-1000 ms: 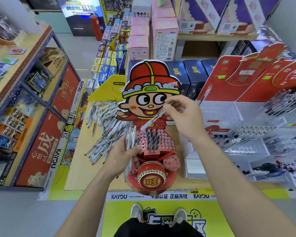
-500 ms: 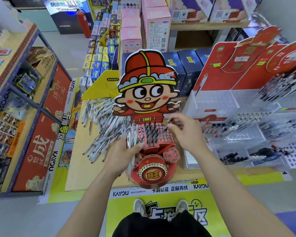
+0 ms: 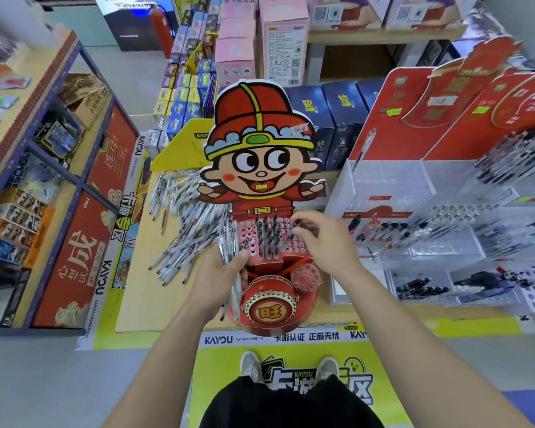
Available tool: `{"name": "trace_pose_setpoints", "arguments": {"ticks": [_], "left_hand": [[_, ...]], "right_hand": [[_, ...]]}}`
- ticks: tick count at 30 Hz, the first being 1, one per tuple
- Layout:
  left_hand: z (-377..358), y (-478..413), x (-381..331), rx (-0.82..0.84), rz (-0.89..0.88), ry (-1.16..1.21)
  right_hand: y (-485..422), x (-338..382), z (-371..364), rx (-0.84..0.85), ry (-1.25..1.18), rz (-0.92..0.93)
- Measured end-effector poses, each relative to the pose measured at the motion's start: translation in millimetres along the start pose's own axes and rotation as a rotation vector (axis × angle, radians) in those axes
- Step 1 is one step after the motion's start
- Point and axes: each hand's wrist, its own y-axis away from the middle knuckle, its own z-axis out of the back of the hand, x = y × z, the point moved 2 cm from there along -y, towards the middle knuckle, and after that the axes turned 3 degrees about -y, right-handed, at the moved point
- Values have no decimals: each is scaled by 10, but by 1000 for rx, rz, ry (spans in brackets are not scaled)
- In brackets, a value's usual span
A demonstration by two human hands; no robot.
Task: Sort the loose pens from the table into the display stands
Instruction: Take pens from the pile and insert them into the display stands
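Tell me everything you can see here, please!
cartoon stand: one, red, middle of the table
standing pens: about a dozen, dark-topped, in its holes
loose pens: big pile, mostly white, table left of stand
clear stands: several, clear with red backs, right side
pink boxes: several, pink, stacked behind
blue boxes: a few, dark blue, behind cartoon stand
fire extinguisher: one, red, far back
shoes: two, grey, floor below
left hand: one, grips pen bundle beside the stand
right hand: one, pinches single pen over the holes

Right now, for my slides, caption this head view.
Left hand grips spare pens; right hand pinches a pen over the red cartoon stand.
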Motion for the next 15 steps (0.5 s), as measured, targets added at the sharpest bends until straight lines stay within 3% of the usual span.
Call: {"name": "trace_pose_setpoints", "arguments": {"ticks": [9, 15], "left_hand": [[10, 39, -50, -31, 35, 35], [31, 27, -43, -45, 38, 33]], "right_hand": [[-131, 43, -73, 168, 145, 52], [-124, -50, -136, 153, 88, -13]]}}
